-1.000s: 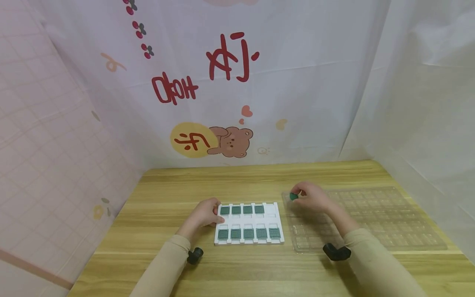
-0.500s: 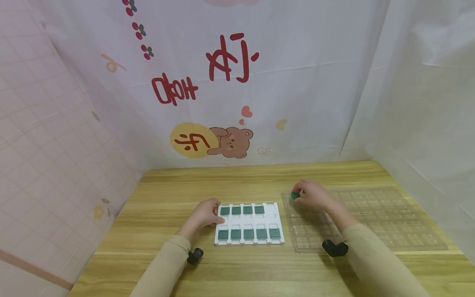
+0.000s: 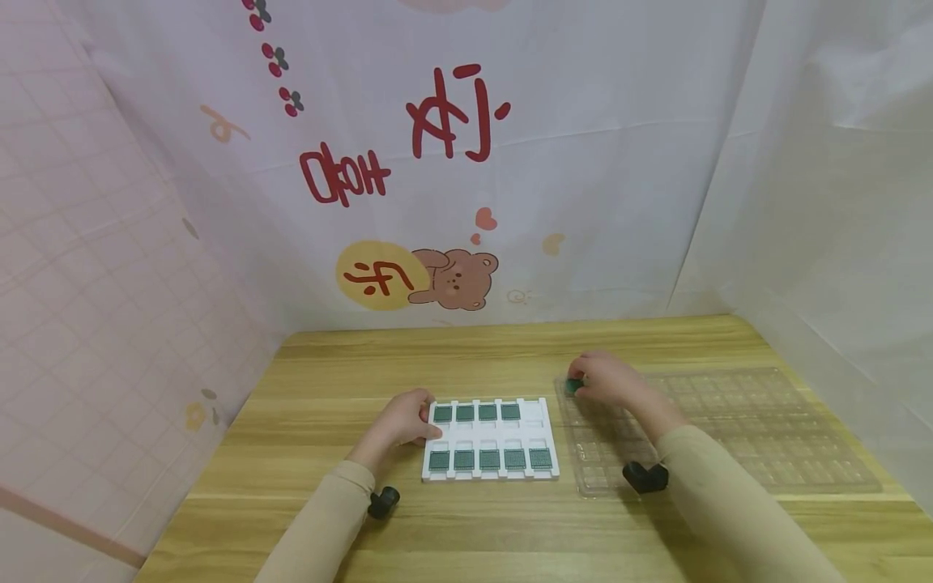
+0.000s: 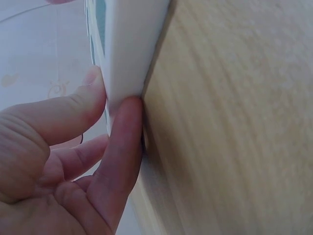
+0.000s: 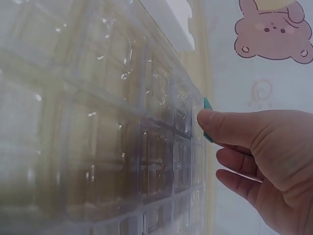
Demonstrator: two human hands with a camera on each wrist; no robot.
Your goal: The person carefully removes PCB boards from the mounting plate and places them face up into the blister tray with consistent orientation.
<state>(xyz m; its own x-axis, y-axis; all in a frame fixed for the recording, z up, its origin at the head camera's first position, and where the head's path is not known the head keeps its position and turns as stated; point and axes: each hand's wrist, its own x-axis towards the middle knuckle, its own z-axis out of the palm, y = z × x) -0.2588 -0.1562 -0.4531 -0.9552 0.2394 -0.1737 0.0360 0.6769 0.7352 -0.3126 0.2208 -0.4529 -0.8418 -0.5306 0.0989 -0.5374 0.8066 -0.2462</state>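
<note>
Fingers of the right hand [image 3: 608, 380] are, in the head view, pinching a small green chip-like piece [image 3: 574, 386] at a corner of a clear plastic compartmented tray [image 3: 594, 451], apparently positioning it, while the left hand [image 3: 399, 417] is gripping a white rectangular slotted tray [image 3: 499, 434]. In the left-wrist view, thumb and finger are clasping the white tray's edge. In the right-wrist view, the piece is looking thin and flat behind the thumb tip, so the next move is probably calling for a light, level pinch.

1. a wood-grained tabletop [image 3: 466, 530] reaches back to a white cloth wall [image 3: 619, 162].
2. that wall carries red characters [image 3: 448, 113], cherries [image 3: 275, 60] and a brown bear [image 3: 464, 279].
3. a pinkish grid-lined sheet [image 3: 95, 267] hangs left; a plain pale sheet [image 3: 838, 219], right.
</note>
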